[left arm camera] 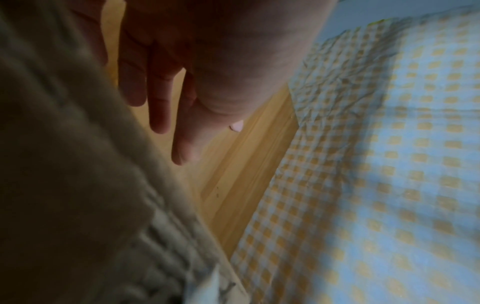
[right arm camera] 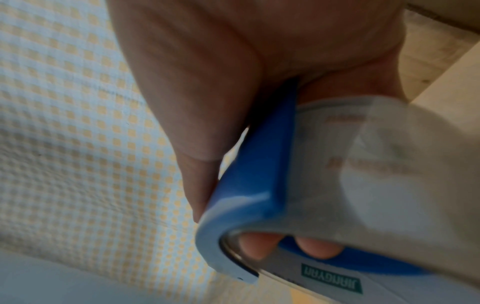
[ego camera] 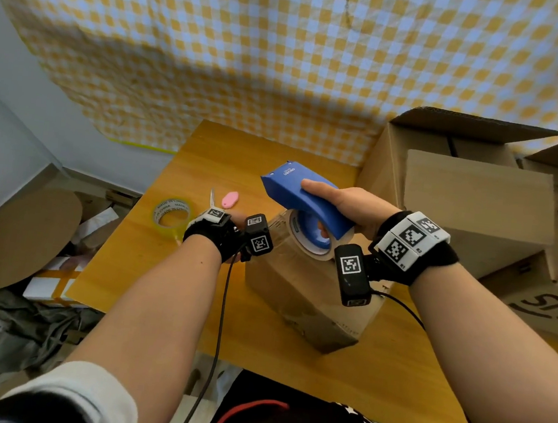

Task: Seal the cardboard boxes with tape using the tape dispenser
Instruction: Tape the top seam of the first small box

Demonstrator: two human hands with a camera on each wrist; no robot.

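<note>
Tape dispenser (ego camera: 301, 198) is gripped by right hand (ego camera: 350, 206) above small cardboard box (ego camera: 310, 294).
Left hand (left arm camera: 166, 86), fingers straight, is laid against it; lowering tape onto the seam seems due next.

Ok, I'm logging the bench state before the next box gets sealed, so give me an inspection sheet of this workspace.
Surface: wooden table, partly covered.
Job's things: small cardboard box on the table; blue tape dispenser above it.
Clutter: loose tape roll, pink cutter, open large boxes at right.
Grippers: right hand grips the dispenser; left hand, fingers straight, beside the box.
Cables: black cable from the left wrist camera, another from the right.
Surroundings: checked cloth behind; cardboard and packaging left of the table.
</note>
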